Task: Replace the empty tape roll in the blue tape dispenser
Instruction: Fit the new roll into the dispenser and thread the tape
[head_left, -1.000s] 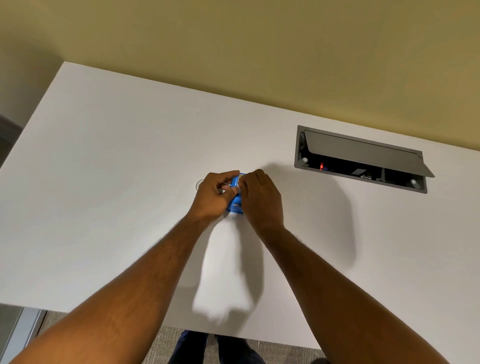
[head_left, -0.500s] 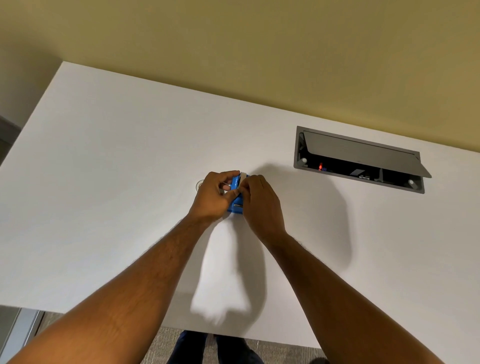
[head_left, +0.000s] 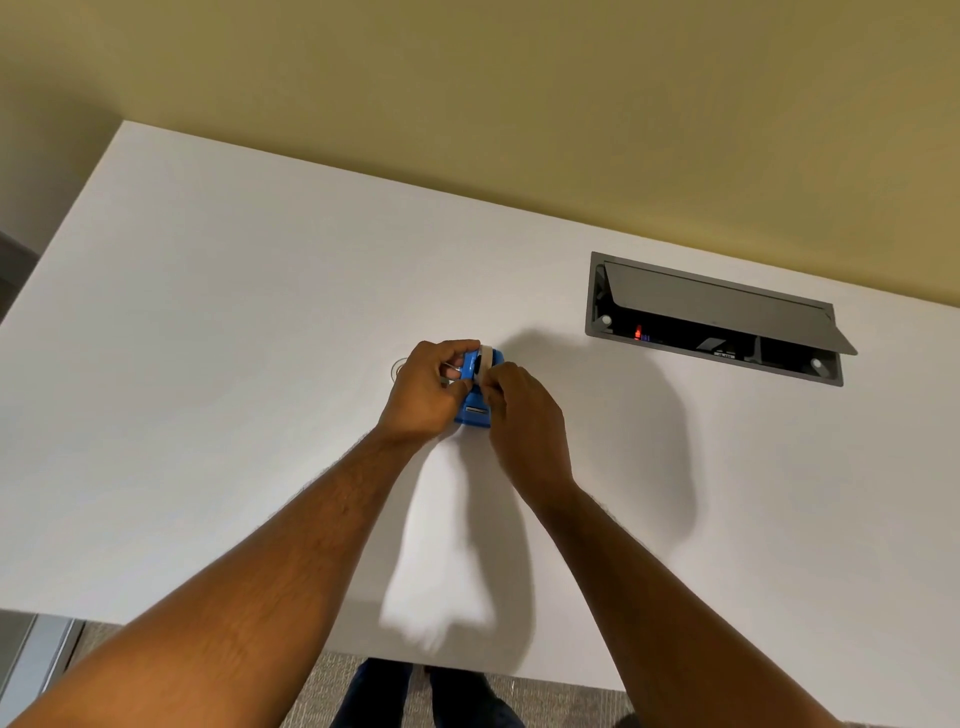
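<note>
My left hand (head_left: 423, 392) curls around the blue tape dispenser (head_left: 474, 413) at the counter's (head_left: 208, 364) centre; my right hand (head_left: 524, 415), at its 3 o'clock, pinches the tape roll (head_left: 485, 361) on top.

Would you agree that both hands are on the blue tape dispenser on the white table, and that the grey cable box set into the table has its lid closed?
Not quite. In the head view the cable box lid is propped open, showing its dark inside. The rest holds: the left hand and right hand are both on the blue tape dispenser, on the white table.
</note>
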